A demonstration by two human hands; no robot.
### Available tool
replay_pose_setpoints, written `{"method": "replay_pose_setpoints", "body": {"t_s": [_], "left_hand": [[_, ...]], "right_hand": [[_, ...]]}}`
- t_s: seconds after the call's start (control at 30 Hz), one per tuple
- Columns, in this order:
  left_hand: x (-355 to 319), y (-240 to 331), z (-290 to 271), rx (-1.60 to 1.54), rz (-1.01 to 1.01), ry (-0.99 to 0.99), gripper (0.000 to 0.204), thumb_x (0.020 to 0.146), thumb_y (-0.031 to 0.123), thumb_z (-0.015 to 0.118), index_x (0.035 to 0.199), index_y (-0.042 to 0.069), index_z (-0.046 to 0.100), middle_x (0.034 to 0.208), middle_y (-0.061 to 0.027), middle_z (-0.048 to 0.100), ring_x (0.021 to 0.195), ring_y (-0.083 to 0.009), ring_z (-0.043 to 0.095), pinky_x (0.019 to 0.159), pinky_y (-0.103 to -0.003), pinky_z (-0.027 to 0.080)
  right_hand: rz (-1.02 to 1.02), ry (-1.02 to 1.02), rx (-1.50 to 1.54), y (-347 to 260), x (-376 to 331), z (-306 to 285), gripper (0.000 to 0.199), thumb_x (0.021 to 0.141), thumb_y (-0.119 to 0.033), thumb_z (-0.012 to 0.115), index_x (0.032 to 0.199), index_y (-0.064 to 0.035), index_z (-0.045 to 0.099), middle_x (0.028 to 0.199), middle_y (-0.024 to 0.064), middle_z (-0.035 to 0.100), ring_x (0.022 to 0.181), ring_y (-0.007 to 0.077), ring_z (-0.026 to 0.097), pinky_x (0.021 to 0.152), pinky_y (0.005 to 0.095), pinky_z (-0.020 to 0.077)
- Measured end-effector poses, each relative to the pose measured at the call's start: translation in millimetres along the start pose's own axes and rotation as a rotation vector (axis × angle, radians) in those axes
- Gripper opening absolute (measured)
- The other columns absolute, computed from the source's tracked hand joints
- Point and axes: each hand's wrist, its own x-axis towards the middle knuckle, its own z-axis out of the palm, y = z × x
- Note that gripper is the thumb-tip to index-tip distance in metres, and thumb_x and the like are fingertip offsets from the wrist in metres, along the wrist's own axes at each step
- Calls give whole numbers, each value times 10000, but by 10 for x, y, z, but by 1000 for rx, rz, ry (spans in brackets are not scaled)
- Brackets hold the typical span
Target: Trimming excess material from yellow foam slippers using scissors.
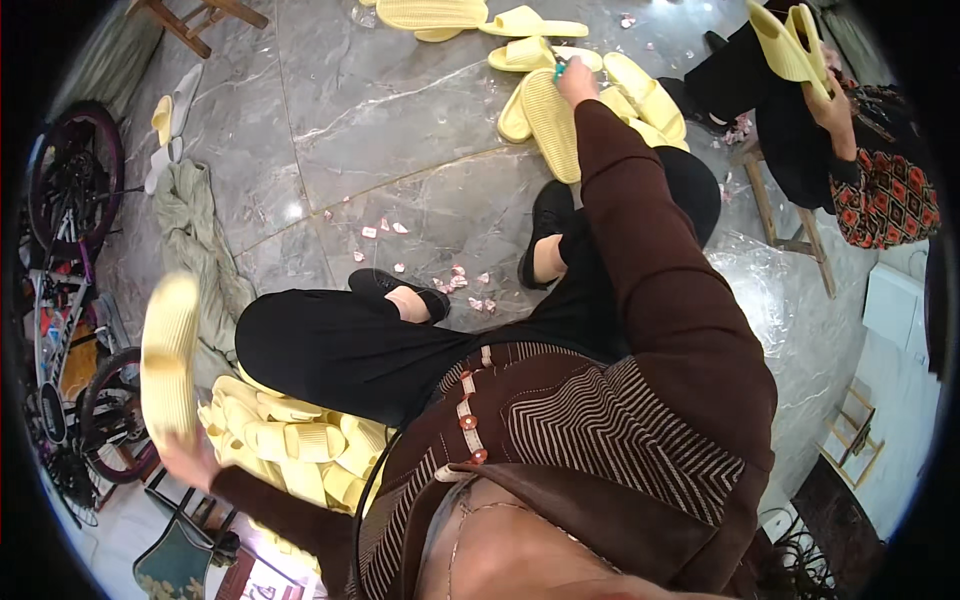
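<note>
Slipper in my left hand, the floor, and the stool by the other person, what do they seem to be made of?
Slipper: probably soft foam or rubber, matte, going by its thick, ribbed yellow body. Floor: polished stone or stone-look tile, with pale veins, straight joints and glossy reflections. Stool: likely wood, dull brown, judging by its plain legs and rung.

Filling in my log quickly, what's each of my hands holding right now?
Left hand: closed, holding a ribbed yellow slide slipper.
Right hand: closed on a small teal tool, exact kind unclear.
</note>
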Motion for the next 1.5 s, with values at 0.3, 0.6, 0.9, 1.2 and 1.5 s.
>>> {"method": "replay_pose_setpoints", "body": {"t_s": [0.3,0.6,0.9,1.2,1.5], "left_hand": [[-1037,-33,-933,588,-460,101,407,772,205,538,1125,6,515,1061,-187,545,919,-312,541,806,-362,430],[-495,2372,791,-997,-246,109,266,819,48,483,1062,-60,493,1155,-164,454,1015,-276,502,830,-394,455],[-1281,3332,2953,-1340,-765,-926,275,793,129,530,1041,27,472,867,-65,515,772,-212,531,677,-391,457],[-2120,2920,4120,-976,-625,-979,421,732,218,598,1063,-5,461,999,-144,520,870,-270,537,748,-410,438],[-2158,3213,4251,-487,129,-903,947,603,356,732,1318,25,206,1159,-253,452,1047,-384,474,878,-429,391]], "right_hand": [[99,-126,68,-126,-208,412,305,756,-206,547,1001,-27,529,948,232,580,934,367,547,802,424,426],[-126,-270,93,-490,-1054,671,314,755,-179,542,1047,-76,491,934,224,578,915,369,544,782,429,426],[-81,-370,457,-997,-1686,704,306,717,-188,591,955,-5,536,896,223,587,868,353,570,739,399,446],[159,-212,207,-704,-1885,940,320,701,-142,593,954,32,501,860,252,588,803,376,585,680,410,462],[653,-786,1032,-783,-2119,1198,137,769,-124,583,851,-24,536,730,131,589,667,246,606,535,388,475]]}}
